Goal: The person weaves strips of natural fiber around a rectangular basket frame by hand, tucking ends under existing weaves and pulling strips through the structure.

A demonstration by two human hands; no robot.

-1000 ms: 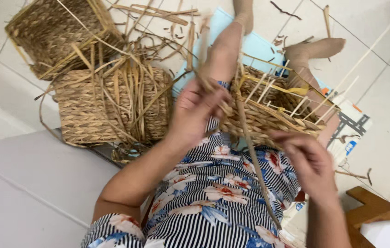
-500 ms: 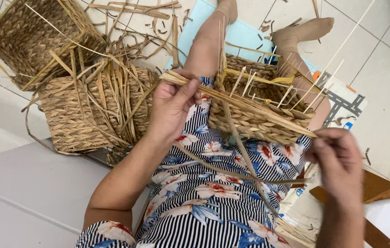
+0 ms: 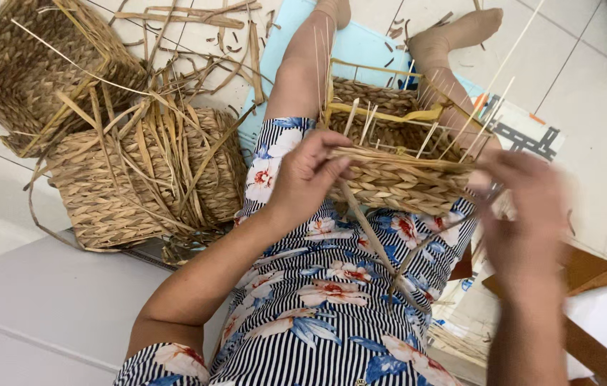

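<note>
A half-woven straw basket (image 3: 396, 182) on a wire frame rests on my lap, between my legs. My left hand (image 3: 307, 175) grips its near left edge, thumb and fingers pinching the woven rim. My right hand (image 3: 525, 221), blurred by motion, is at the basket's right end and holds a long dried straw strand (image 3: 375, 239) that runs down across my striped floral dress. Thin pale sticks stand up from the basket's frame.
Two finished woven baskets sit on the tiled floor at left: one with loose strands (image 3: 139, 179), another behind it (image 3: 31, 68). Straw scraps (image 3: 196, 18) litter the floor. A light blue mat (image 3: 368, 46) lies under my legs. A wooden stool (image 3: 589, 275) is at right.
The view has shifted so the basket sits lower and nearer. My right hand has pulled the strand out to the right and up toward the basket's end. My left hand stays on the rim.
</note>
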